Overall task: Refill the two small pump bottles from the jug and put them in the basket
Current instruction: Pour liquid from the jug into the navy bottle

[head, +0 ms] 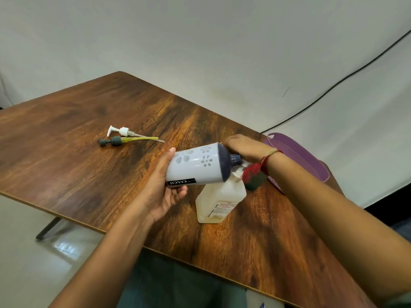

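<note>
Both forearms bare up to the frame edge, red thread band tied at the wrist of the right hand, paler strand alongside, red tassel hanging from it, grey-green garment over the lap.

Flowered bottle tipped sideways, mouth over translucent bottle.

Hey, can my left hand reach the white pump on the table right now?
Probably not yet: the left hand grips the base of the tilted flowered bottle. Nothing stands between it and the white pump, so once free it likely could.
</note>
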